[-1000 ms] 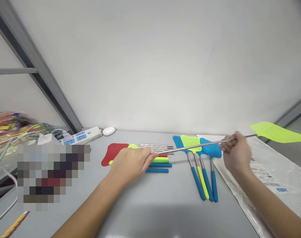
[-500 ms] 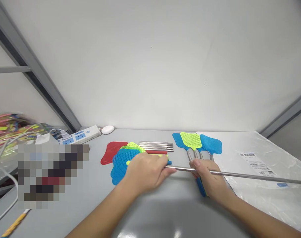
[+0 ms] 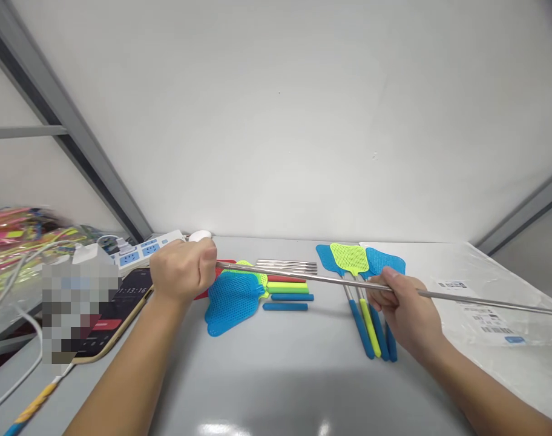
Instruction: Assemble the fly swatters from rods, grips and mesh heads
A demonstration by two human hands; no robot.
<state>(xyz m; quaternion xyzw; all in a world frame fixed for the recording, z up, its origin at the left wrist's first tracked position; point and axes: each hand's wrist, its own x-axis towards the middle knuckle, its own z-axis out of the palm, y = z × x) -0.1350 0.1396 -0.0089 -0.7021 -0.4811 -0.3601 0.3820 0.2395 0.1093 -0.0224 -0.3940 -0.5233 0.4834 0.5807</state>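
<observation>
A long thin telescopic metal rod [image 3: 321,278] stretches across the view above the table, running out past the right edge. My left hand [image 3: 184,270] is closed in a fist around its left end, while my right hand [image 3: 410,309] pinches it farther right. Under the rod lie blue fly swatter heads [image 3: 235,297], with green and red ones partly covered. Beside them are loose handles [image 3: 285,307] in blue, yellow-green and red, and several short metal rods [image 3: 287,266]. Several assembled fly swatters [image 3: 350,259] lie in a fan partly behind my right hand.
On the left are a phone [image 3: 121,309], partly blurred out, a power strip [image 3: 151,249] with cables and a white rounded object [image 3: 200,235]. Packed colourful goods [image 3: 26,242] sit at far left. Clear plastic wrapping [image 3: 489,357] with labels covers the right side.
My left hand has moved left and up with the rod's end, uncovering the loose handles. My right hand has shifted slightly right and up, still on the rod. The phone now shows more.
</observation>
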